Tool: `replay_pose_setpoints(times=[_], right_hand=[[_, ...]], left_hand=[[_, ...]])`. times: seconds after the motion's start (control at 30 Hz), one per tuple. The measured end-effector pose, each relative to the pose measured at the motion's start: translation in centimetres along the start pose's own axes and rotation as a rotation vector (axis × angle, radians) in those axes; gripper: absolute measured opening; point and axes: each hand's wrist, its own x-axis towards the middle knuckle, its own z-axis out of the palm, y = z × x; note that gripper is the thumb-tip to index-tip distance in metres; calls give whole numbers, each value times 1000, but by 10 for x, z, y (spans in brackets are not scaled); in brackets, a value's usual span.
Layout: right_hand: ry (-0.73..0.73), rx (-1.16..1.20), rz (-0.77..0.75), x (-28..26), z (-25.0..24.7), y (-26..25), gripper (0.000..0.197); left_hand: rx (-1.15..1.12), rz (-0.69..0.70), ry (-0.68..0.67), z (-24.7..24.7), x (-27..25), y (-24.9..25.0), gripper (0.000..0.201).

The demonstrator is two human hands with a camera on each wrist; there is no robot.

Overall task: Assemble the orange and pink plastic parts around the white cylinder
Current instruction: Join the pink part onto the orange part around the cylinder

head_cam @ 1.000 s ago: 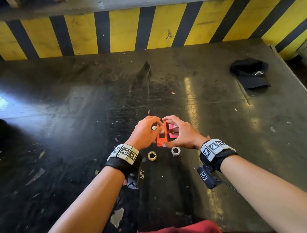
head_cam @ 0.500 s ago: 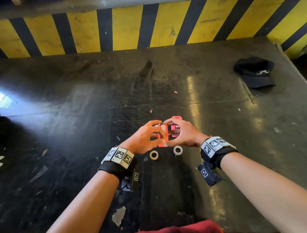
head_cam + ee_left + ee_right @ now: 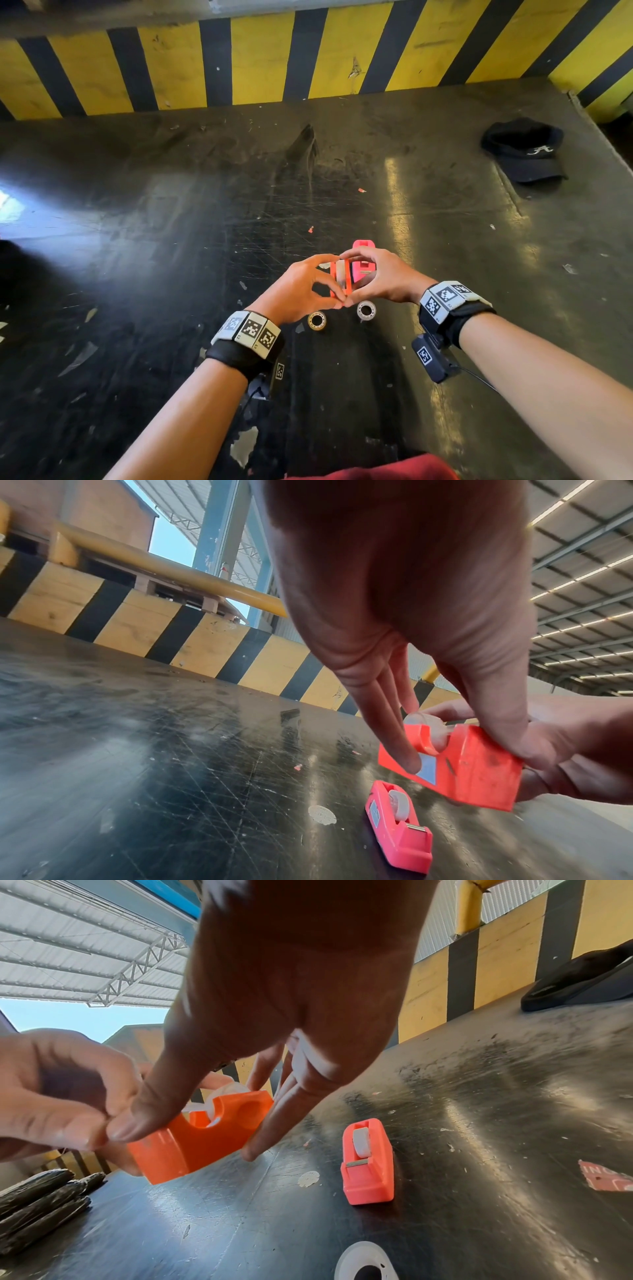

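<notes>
Both hands hold an orange plastic tape-dispenser part (image 3: pixel 346 286) just above the black table (image 3: pixel 171 240). My left hand (image 3: pixel 301 287) pinches it between fingertips (image 3: pixel 409 764) and thumb. From the other side, my right hand (image 3: pixel 380 277) grips it with thumb and fingers (image 3: pixel 255 1148). A white cylinder (image 3: pixel 428 723) sits in the notch at the top of the orange part (image 3: pixel 192 1139). The pink part (image 3: pixel 363 255), with its own white roll, lies on the table just beyond my right hand, untouched (image 3: pixel 368 1161).
Two loose tape rolls (image 3: pixel 317 321) (image 3: pixel 366 310) lie on the table just in front of my hands. A black cap (image 3: pixel 524 150) rests at the far right. A yellow-and-black striped barrier (image 3: pixel 260 58) borders the table's far edge.
Both hands have shifted a little away from me with the orange part held between them. The pink part now lies apart on the table beyond my right hand.
</notes>
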Motion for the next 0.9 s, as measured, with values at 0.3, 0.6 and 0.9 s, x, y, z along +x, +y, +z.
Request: replay_pose_setpoints(times=[0.3, 0.6, 0.9], right_hand=[[-50, 108, 22, -4, 0, 3, 95], [-13, 175, 8, -7, -1, 2, 102], [-28, 135, 13, -11, -4, -9, 103]], left_hand=[[57, 62, 47, 1, -3, 10, 16], [-404, -105, 190, 3, 2, 1, 58], [-230, -134, 102, 5, 10, -7, 95]])
